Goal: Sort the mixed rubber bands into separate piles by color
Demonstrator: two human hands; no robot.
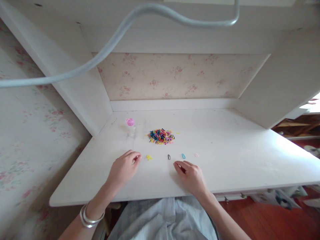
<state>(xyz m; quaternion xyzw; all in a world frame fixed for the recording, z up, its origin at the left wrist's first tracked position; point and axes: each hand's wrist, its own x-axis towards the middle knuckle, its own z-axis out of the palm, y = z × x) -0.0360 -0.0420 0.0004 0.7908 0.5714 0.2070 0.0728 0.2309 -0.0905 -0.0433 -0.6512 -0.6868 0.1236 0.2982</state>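
Observation:
My left hand rests on the white table, fingers curled and thumb close to the index finger. Just right of its fingertips lies a small clump of yellow rubber bands. My right hand is also closed, thumb and index tips together, just below a black rubber band. A blue rubber band and a pale pink one lie above that hand. Whether either pinch holds a tiny band cannot be made out. Beyond the hands sits a pile of mixed-colour rubber bands.
Left of the pile stands a small clear container with a pink lid. White side panels and a back ledge bound the table. A grey-white cable or tube crosses overhead. The table's front edge runs by my lap.

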